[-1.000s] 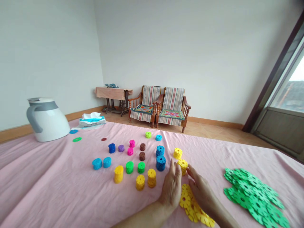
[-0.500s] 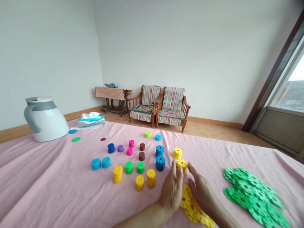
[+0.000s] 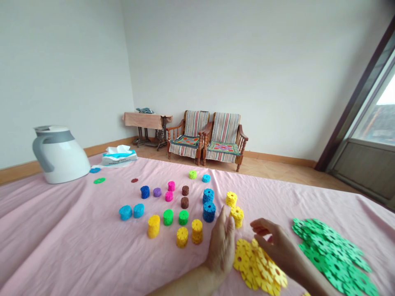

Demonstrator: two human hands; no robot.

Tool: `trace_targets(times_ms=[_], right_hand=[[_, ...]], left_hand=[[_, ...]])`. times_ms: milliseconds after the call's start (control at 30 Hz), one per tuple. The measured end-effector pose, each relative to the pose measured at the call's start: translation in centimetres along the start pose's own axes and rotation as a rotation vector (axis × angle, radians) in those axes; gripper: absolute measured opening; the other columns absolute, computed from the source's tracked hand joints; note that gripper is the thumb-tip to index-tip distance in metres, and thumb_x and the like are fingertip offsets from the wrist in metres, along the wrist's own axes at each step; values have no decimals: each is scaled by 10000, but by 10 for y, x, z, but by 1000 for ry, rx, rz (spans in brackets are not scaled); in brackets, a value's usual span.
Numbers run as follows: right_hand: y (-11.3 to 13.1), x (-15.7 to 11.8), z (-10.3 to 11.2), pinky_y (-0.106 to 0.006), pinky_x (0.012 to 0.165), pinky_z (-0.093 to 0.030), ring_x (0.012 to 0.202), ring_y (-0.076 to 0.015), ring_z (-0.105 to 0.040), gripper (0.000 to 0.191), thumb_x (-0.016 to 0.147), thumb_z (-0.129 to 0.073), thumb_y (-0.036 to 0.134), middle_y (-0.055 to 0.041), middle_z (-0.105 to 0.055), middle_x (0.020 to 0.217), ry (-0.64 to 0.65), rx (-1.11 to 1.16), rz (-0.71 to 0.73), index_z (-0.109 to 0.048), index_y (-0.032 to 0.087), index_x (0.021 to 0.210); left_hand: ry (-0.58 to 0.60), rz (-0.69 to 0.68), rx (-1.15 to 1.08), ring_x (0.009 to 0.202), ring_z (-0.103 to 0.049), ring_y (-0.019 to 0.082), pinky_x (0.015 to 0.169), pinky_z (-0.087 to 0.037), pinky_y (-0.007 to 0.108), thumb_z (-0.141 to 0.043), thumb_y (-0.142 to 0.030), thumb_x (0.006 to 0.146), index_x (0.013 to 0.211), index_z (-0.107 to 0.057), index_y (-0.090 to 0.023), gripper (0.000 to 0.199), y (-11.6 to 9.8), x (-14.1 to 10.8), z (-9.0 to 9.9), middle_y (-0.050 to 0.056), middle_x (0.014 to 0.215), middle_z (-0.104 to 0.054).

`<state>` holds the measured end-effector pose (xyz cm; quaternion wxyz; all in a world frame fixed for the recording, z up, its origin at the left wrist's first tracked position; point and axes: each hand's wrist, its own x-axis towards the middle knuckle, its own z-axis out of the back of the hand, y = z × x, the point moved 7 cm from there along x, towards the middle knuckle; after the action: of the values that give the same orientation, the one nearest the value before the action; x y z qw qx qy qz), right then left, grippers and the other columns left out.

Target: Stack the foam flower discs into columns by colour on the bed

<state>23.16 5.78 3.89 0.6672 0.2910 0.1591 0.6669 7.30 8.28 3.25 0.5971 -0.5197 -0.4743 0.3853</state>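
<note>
My left hand [image 3: 221,246] stands on its edge on the pink sheet, fingers up and holding nothing. Its fingertips are between a short yellow foam-disc stack [image 3: 237,216] and a blue stack [image 3: 209,211], without clearly touching either. My right hand [image 3: 275,246] hovers with curled fingers over a loose pile of flat yellow notched discs [image 3: 247,261], and no disc shows gripped in it. Another yellow stack [image 3: 231,199] stands just behind the short one. A loose heap of flat green notched discs [image 3: 330,257] lies to the right of my right hand.
Several short stacks of blue, purple, pink, brown, green and yellow discs [image 3: 168,217] stand on the pink bedsheet [image 3: 92,246]. A white jug [image 3: 58,155] lies tilted at the far left beside a tissue pack [image 3: 119,156]. Two armchairs [image 3: 206,139] stand beyond the sheet.
My right hand has moved away from the short yellow stack, rightward and over the yellow pile, with its fingers curling. The pile shows more fully. My left hand has barely moved.
</note>
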Motion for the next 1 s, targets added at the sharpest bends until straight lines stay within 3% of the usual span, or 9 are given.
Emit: trace_targets(times_ms=[133, 233, 433, 600, 733, 867, 1000], right_hand=[[5, -17, 12, -327, 823, -475, 898, -200, -597, 289, 669, -569, 228, -47, -643, 982, 220, -48, 31, -617, 232, 954], [0, -25, 12, -342, 896, -448, 963, -214, -573, 399, 658, -594, 225, -73, -611, 1073, 272, -50, 37, -607, 226, 1057], [-30, -24, 20, -406, 967, -402, 1052, -261, -546, 518, 663, -597, 266, -113, -570, 1188, 200, -146, -27, -573, 208, 1177], [-41, -20, 22, -316, 783, -479, 755, -169, -612, 351, 706, -522, 221, -69, -627, 971, 150, -164, -2, -622, 207, 1042], [-46, -14, 19, -289, 669, -470, 669, -165, -612, 218, 781, -499, 303, -52, -641, 844, 66, -198, 33, -656, 213, 901], [-48, -6, 25, -299, 658, -457, 681, -189, -618, 300, 837, -445, 391, -61, -662, 788, -22, -198, 66, -682, 207, 840], [-47, 0, 33, -298, 620, -446, 651, -196, -613, 323, 836, -427, 409, -46, -666, 697, -116, -189, -2, -669, 197, 808]], left_hand=[[-22, 5, -39, 1350, -301, 201, 1121, -237, 310, -340, -400, 953, 1416, -329, -113, 546, 0, 0, 2, 98, 1466, -339], [-34, 13, -35, 1347, -308, 209, 1118, -244, 315, -368, -387, 940, 1404, -353, -118, 536, 2, 1, 2, 99, 1457, -355], [-40, -1, -11, 1339, -324, 232, 1106, -273, 332, -417, -368, 913, 1399, -358, -133, 543, 8, 3, 1, 108, 1449, -368], [-31, -57, -2, 1317, -362, 249, 1083, -309, 343, -451, -325, 883, 1406, -326, -104, 582, 23, 8, -2, 143, 1443, -365], [-32, -89, 6, 1319, -358, 245, 1087, -301, 338, -478, -271, 850, 1403, -323, -104, 598, 31, 11, -2, 145, 1441, -367], [-44, -111, 24, 1317, -362, 236, 1090, -293, 321, -481, -246, 844, 1394, -338, -104, 585, 31, 13, -2, 146, 1433, -380], [-50, -141, 59, 1319, -359, 236, 1099, -280, 332, -491, -219, 836, 1382, -349, -94, 578, 27, 15, -3, 152, 1423, -392]])
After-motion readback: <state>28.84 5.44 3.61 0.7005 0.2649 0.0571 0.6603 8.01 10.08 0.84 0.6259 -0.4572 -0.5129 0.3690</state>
